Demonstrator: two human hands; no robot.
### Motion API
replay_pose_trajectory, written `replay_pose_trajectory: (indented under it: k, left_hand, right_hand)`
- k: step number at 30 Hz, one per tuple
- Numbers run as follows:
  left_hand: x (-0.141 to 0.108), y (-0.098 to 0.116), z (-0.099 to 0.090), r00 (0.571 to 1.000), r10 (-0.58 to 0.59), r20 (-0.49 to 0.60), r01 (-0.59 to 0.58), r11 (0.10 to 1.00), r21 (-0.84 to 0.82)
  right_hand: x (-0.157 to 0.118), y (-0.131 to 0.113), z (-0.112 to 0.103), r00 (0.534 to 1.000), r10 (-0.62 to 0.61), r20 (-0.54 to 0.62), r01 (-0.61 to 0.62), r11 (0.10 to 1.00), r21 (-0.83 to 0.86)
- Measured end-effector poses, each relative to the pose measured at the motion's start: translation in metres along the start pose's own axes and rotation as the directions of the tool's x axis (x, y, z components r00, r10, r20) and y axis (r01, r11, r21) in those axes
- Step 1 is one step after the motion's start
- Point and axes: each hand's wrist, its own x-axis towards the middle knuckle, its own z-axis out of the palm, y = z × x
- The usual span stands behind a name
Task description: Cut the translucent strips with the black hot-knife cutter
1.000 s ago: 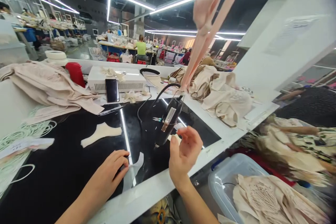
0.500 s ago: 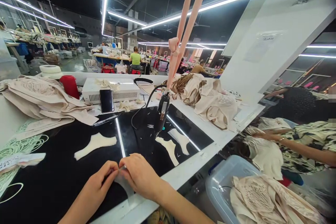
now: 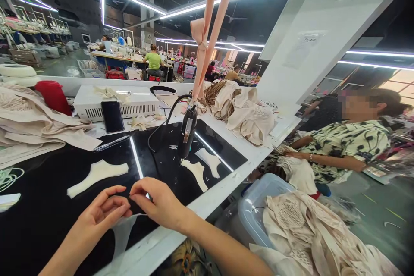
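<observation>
A sheer white fabric piece (image 3: 123, 233) hangs just under my left hand (image 3: 105, 209), over the front edge of the black work surface (image 3: 42, 224). The thumb and curled fingers of that hand close at the piece's upper edge, while its index finger sticks out. My right hand (image 3: 158, 202) is a little to the right, thumb and fingertips pinched; anything between them is too small to make out. Beyond the hands lie a cream cut piece (image 3: 97, 176) on the left and another cream piece (image 3: 198, 173) on the right, beside a whiter piece (image 3: 210, 160). A black handheld tool (image 3: 187, 133) hangs upright near them.
Peach straps (image 3: 207, 30) hold the tool from above. Behind are a white vented box (image 3: 139, 105), a phone (image 3: 113, 116), a red spool (image 3: 53, 97) and heaped garments (image 3: 249, 114). A blue bin (image 3: 250, 207) stands at right, near a seated co-worker (image 3: 352, 142).
My hands have moved apart from each other, the left one opening somewhat around the sheer piece. The view has swung to the right, bringing more of the co-worker into sight.
</observation>
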Motion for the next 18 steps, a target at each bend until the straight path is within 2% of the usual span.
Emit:
replay_pose_trajectory:
  k: [5,9,14,18]
  left_hand:
    - [0.003,0.002,-0.003,0.999,0.002,-0.035,-0.005,0.996,-0.091]
    - [0.005,0.006,-0.007,1.0,0.002,0.013,0.0,0.992,-0.125]
    - [0.016,0.014,-0.023,0.991,0.097,-0.094,-0.106,0.99,-0.089]
    - [0.02,0.018,-0.036,0.985,0.115,-0.125,-0.12,0.992,-0.039]
  right_hand:
    - [-0.003,0.004,0.005,0.999,0.028,-0.04,-0.024,0.996,0.087]
    - [-0.002,0.01,0.013,0.995,0.071,-0.074,-0.057,0.982,0.178]
    - [0.019,0.023,0.028,0.99,0.111,-0.091,-0.085,0.963,0.257]
    - [0.031,0.024,0.033,0.988,0.136,-0.076,-0.114,0.963,0.245]
